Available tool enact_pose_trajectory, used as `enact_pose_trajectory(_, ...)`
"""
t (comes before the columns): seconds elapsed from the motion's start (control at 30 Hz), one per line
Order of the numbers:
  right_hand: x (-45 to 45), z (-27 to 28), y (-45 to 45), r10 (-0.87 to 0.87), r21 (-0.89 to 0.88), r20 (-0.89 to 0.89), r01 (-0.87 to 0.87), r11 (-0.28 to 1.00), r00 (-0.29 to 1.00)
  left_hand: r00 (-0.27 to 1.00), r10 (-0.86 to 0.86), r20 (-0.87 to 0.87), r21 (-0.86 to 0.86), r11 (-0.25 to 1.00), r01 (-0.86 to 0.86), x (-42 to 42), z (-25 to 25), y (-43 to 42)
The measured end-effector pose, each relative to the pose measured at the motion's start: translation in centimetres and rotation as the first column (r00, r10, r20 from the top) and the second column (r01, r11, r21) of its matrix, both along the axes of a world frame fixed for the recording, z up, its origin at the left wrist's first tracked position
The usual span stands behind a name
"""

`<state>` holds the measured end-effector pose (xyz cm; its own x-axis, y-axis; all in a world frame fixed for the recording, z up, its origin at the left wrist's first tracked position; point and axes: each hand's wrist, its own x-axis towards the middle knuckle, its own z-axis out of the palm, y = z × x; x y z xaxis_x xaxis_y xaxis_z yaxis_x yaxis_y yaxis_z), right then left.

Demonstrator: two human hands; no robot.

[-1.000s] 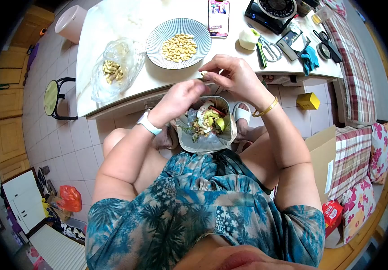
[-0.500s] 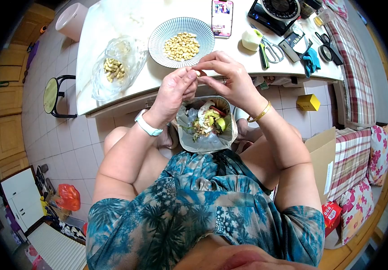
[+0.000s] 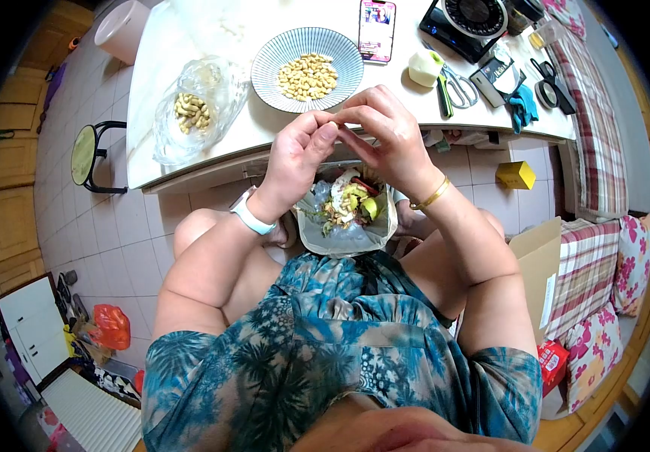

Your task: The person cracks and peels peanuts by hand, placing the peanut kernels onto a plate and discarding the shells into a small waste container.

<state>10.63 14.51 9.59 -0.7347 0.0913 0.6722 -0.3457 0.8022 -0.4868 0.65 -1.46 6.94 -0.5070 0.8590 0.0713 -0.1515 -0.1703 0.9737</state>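
Observation:
My left hand and my right hand meet fingertip to fingertip just beyond the table's front edge. Both are closed in a pinch on a small peanut, mostly hidden by the fingers. Behind them on the table is a striped bowl with pale shelled peanuts in it. To the left, a clear plastic bag lies open with unshelled peanuts inside. Below my hands, between my knees, stands a lined waste bin holding peels, shells and other scraps.
Along the table lie a phone, a peeled pale fruit, a green-handled peeler, scissors, a black scale and a teal cloth. A stool stands left; a yellow box sits on the floor.
My fingertips have come closer together, and the pale piece that showed between them is now mostly covered. My right hand's fingers are more curled. The view has shifted slightly.

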Motion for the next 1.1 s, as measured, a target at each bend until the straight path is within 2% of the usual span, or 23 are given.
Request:
enact_pose_trajectory(0.13, -0.1, 0.1, -0.3, -0.010, 0.020, -0.024, 0.010, 1.000, 1.000, 0.994, 0.009, -0.106, 0.029, 1.000, -0.006, -0.1, -0.5, 0.0)
enact_pose_trajectory(0.27, 0.1, 0.2, -0.4, -0.001, 0.015, -0.043, 0.002, 1.000, 0.999, 0.992, 0.005, -0.125, -0.014, 1.000, -0.007, -0.1, -0.6, -0.1)
enact_pose_trajectory(0.33, 0.2, 0.5, -0.6, 0.002, 0.029, -0.065, 0.000, 1.000, 0.998, 0.972, 0.078, -0.221, 0.021, 0.997, -0.075, 0.2, -0.6, 0.0)
enact_pose_trajectory(0.43, 0.4, 1.0, -0.8, 0.017, 0.044, -0.096, -0.013, 0.999, 0.995, 0.944, 0.082, -0.320, 0.027, 0.997, -0.078, 0.6, 0.6, -0.3)
enact_pose_trajectory(0.63, 0.6, 1.2, -1.1, 0.021, 0.036, -0.110, -0.017, 0.999, 0.994, 0.905, 0.085, -0.417, 0.027, 0.996, -0.081, 0.7, 0.5, -0.4)
enact_pose_trajectory(0.87, 0.7, 1.1, -0.8, 0.011, 0.014, -0.089, -0.010, 1.000, 0.996, 0.918, 0.070, -0.390, 0.021, 0.998, -0.067, 1.1, 0.4, 0.0)
enact_pose_trajectory(0.97, 0.7, 1.1, -0.8, 0.013, 0.021, -0.093, -0.011, 1.000, 0.996, 0.942, 0.063, -0.329, 0.035, 0.998, -0.055, 1.3, 0.5, 0.1)
enact_pose_trajectory(1.03, 0.7, 1.1, -0.7, 0.012, 0.023, -0.096, -0.010, 1.000, 0.995, 0.973, 0.047, -0.228, 0.028, 0.999, -0.042, 1.4, 0.1, 0.1)
enact_pose_trajectory(1.1, 0.7, 1.2, -0.7, 0.012, 0.026, -0.098, -0.009, 1.000, 0.995, 0.972, 0.049, -0.229, 0.032, 0.999, -0.043, 1.4, 0.3, 0.2)
